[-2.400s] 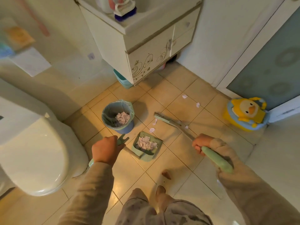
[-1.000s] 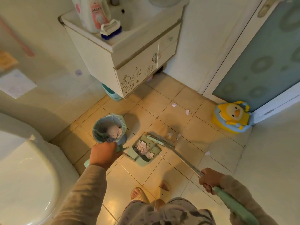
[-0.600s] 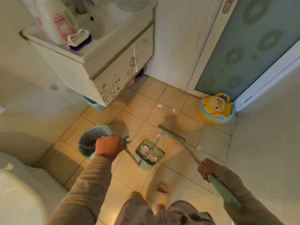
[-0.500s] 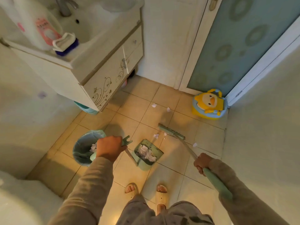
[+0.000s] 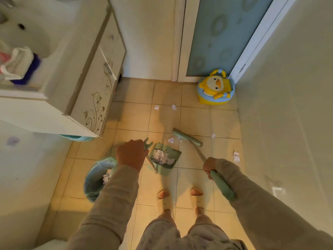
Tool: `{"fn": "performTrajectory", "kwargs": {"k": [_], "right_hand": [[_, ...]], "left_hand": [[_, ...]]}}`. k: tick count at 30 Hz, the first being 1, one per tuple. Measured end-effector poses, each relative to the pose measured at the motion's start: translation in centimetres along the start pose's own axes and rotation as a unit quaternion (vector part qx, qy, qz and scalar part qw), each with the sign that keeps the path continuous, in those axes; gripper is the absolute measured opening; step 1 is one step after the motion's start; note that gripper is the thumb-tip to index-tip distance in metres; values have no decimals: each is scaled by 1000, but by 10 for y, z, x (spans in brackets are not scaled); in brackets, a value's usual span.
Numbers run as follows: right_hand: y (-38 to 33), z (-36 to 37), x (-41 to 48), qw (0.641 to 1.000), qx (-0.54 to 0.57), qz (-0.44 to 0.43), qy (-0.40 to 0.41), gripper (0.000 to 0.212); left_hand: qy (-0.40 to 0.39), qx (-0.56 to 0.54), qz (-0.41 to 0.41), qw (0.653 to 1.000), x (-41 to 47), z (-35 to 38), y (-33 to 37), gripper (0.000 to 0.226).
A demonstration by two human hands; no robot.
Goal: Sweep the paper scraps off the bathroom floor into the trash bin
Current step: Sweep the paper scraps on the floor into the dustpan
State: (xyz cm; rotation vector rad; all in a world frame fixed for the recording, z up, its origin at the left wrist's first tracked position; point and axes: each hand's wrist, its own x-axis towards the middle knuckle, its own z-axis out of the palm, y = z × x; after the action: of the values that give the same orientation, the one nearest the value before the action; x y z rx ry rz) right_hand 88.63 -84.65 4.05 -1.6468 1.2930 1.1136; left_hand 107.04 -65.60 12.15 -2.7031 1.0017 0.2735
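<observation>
My left hand (image 5: 131, 153) grips the upright handle of a green dustpan (image 5: 172, 155) that rests on the tiled floor and holds a heap of paper scraps (image 5: 161, 157). My right hand (image 5: 210, 166) grips the green broom handle (image 5: 222, 186); the broom head (image 5: 187, 139) lies on the floor just beyond the pan's mouth. A loose scrap (image 5: 170, 140) lies beside the broom head. Other scraps lie farther off (image 5: 156, 107), (image 5: 174, 107), (image 5: 213, 135), (image 5: 236, 156). The blue-lined trash bin (image 5: 95, 179), with paper inside, stands left of the pan, partly hidden by my left arm.
A white vanity cabinet (image 5: 93, 91) with a sink juts out at the left. A yellow duck potty (image 5: 215, 88) sits in the far right corner by the frosted door (image 5: 221, 33). A wall (image 5: 288, 123) closes the right side. My slippered feet (image 5: 180, 197) stand behind the pan.
The view has swung to the right, so the toilet has left the frame. The broom head has moved a little away from the pan's mouth. Both hands keep their grips.
</observation>
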Motion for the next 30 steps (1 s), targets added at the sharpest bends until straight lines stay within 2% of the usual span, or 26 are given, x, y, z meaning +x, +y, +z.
{"fn": "performTrajectory", "kwargs": {"k": [5, 9, 17, 25, 30], "right_hand": [[26, 30, -29, 996, 78, 12, -51, 24], [41, 34, -51, 975, 197, 21, -97, 26], [77, 54, -71, 936, 342, 24, -82, 28], [103, 44, -80, 905, 423, 35, -38, 31], [126, 45, -81, 872, 486, 57, -19, 35]], "left_hand": [[17, -17, 37, 999, 5, -4, -7, 35], [30, -21, 45, 998, 1, -5, -13, 37], [40, -27, 79, 996, 3, -7, -13, 41], [62, 5, 159, 985, 15, -12, 19, 38], [61, 8, 201, 978, 28, -17, 41, 38]]}}
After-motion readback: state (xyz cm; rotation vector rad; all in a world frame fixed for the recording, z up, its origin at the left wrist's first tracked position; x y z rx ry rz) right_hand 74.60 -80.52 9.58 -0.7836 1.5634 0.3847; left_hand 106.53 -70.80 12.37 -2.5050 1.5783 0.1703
